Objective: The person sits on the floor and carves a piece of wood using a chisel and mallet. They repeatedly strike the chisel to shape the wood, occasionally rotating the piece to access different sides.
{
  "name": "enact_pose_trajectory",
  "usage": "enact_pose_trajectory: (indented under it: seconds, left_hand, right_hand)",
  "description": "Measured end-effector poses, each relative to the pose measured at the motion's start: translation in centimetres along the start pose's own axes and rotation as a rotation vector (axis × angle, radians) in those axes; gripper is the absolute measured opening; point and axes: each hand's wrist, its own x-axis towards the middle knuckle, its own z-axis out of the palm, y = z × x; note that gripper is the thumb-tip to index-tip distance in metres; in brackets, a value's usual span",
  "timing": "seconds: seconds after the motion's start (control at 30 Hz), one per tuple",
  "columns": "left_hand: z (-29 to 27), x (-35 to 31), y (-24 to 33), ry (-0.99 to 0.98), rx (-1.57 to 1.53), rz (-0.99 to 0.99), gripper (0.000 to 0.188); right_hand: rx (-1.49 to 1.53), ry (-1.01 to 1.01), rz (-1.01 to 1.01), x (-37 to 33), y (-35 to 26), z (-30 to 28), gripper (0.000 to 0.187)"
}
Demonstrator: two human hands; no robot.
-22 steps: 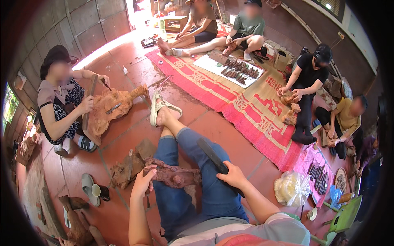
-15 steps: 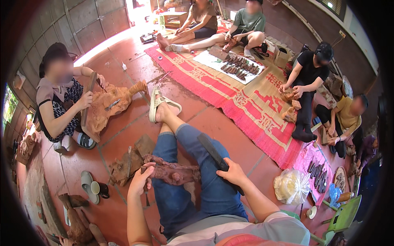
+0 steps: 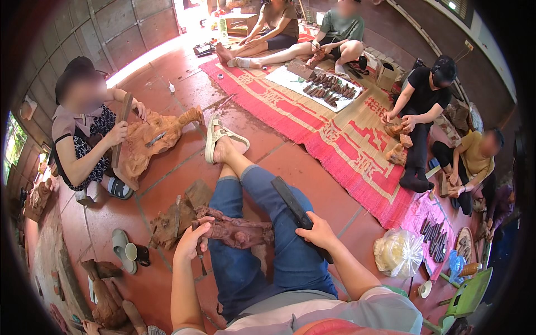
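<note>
A reddish-brown carved wooden figure (image 3: 243,233) lies across my lap, between my blue-trousered legs. At its left end, my left hand (image 3: 192,243) is closed around a chisel (image 3: 201,265), whose thin blade points down toward the floor. The chisel's edge is apart from the carving. My right hand (image 3: 317,230) grips a long, dark flat wooden bar (image 3: 289,202), which rests along my right thigh and slants up to the left. Left of the carving, a rough brown block of wood (image 3: 167,223) sits on the tiles.
At the left a person works on a large orange-brown carving (image 3: 153,139). A red and tan mat (image 3: 335,145) spreads ahead, with several people on or beside it. Grey slippers (image 3: 124,251) and a cup (image 3: 134,252) stand left; a plastic bag (image 3: 396,254) and green chair (image 3: 469,296) stand right.
The view has shifted very slightly. Both my hands keep their holds on the chisel and the bar, and the carving stays in place.
</note>
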Motion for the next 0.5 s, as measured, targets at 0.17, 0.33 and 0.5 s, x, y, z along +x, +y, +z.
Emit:
enact_pose_trajectory:
  seconds: [0.17, 0.33, 0.5]
  left_hand:
    - [-0.8, 0.6, -0.5, -0.099, -0.106, 0.020, 0.034]
    - [-0.9, 0.8, 0.6, -0.151, -0.066, -0.045, 0.031]
    - [-1.4, 1.1, 0.8, -0.166, 0.024, -0.061, 0.027]
  right_hand:
    - [-0.001, 0.000, -0.001, -0.1, -0.4, -0.1, 0.069]
    - [0.008, -0.021, 0.017, 0.0, -0.5, -0.3, 0.066]
    - [0.024, -0.022, -0.006, 0.1, -0.4, -0.2, 0.064]
